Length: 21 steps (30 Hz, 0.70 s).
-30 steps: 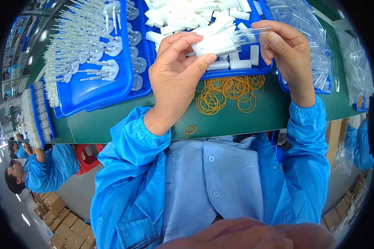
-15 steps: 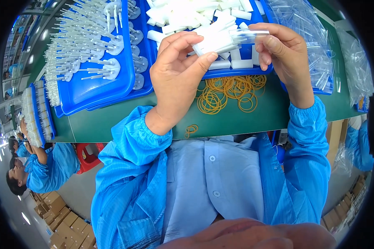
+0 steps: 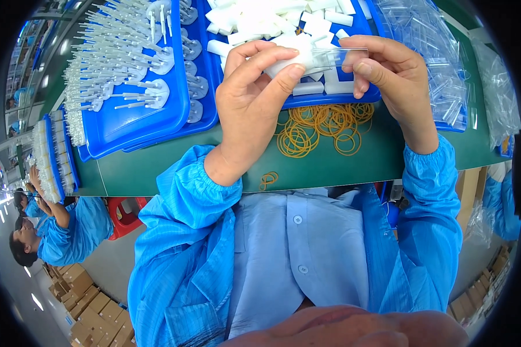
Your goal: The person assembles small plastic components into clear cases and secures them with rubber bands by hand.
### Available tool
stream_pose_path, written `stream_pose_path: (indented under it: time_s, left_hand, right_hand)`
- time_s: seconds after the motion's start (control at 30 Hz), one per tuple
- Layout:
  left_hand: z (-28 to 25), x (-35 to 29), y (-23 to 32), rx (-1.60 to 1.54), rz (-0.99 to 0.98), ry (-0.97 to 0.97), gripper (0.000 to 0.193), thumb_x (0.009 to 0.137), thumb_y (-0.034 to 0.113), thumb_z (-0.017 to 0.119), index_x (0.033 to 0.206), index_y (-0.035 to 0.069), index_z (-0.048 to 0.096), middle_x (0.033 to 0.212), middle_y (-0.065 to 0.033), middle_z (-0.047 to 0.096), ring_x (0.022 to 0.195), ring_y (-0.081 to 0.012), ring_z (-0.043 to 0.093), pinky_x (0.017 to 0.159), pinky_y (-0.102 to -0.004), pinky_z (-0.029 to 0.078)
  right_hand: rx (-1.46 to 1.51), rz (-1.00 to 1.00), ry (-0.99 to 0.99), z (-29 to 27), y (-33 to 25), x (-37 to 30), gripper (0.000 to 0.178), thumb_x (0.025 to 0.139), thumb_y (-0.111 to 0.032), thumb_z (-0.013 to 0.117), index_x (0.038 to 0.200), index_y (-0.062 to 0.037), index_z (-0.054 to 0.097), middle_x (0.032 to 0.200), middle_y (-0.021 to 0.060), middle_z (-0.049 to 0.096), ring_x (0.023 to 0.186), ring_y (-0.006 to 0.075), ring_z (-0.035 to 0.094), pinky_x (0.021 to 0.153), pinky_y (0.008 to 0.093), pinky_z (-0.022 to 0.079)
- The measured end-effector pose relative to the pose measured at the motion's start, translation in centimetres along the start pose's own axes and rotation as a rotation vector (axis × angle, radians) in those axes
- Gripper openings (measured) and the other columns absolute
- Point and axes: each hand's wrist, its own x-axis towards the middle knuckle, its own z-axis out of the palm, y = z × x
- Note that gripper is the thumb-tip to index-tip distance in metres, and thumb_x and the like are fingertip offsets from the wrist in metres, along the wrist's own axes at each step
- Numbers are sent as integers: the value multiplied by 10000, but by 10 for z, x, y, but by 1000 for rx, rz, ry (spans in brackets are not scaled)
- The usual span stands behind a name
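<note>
Your left hand (image 3: 250, 98) has a white foam piece (image 3: 304, 59) pinched snugly between thumb and fingers, while your right hand (image 3: 400, 78) grips the right end of a clear plastic piece (image 3: 330, 59) with thumb and fingertips. The plastic's left end meets the foam, both raised over the front of a blue tray (image 3: 341, 100), beyond the yellow rubber bands (image 3: 318, 122) on the green table (image 3: 330, 170).

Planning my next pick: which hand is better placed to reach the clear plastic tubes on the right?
Probably the right hand: it is beside the pile of clear plastic tubes, though it pinches a clear tube. The left hand is farther away, holding a white cylinder.
</note>
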Motion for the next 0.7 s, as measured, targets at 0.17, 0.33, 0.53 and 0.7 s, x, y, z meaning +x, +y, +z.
stream_pose_path:
  time_s: [0.17, 0.33, 0.53, 0.7]
  left_hand:
    - [1, 1, 1, 45, -5, 28, 179, 800, 25, 724, 974, 51, 692, 1091, -40, 488, 759, -59, 502, 617, -184, 431]
    - [1, 1, 2, 26, -16, 16, 163, 802, 15, 718, 959, 47, 692, 1082, -37, 487, 774, -61, 517, 613, -188, 437]
    - [1, 1, 5, -30, -35, -8, 160, 805, -4, 706, 959, 35, 689, 1106, -54, 457, 865, -96, 546, 679, -208, 475]
    - [-1, 0, 5, 35, -17, -26, 172, 803, -16, 701, 966, 37, 691, 1130, -64, 438, 894, -107, 552, 715, -220, 490]
  right_hand:
    - [-35, 8, -7, 2, 1, -1, 264, 871, -90, 636, 1124, -17, 656, 858, 89, 671, 650, 90, 597, 614, 216, 511]
    - [-32, 2, -6, 2, 1, -1, 260, 873, -96, 636, 1122, -23, 658, 862, 87, 672, 658, 93, 602, 629, 217, 515]
    - [-81, -40, -22, 2, 2, -1, 254, 883, -96, 624, 1126, -32, 658, 867, 90, 671, 685, 100, 611, 648, 222, 519]
    - [-56, 9, -11, 5, 2, -2, 250, 888, -90, 614, 1128, -39, 658, 866, 87, 667, 696, 104, 614, 662, 229, 522]
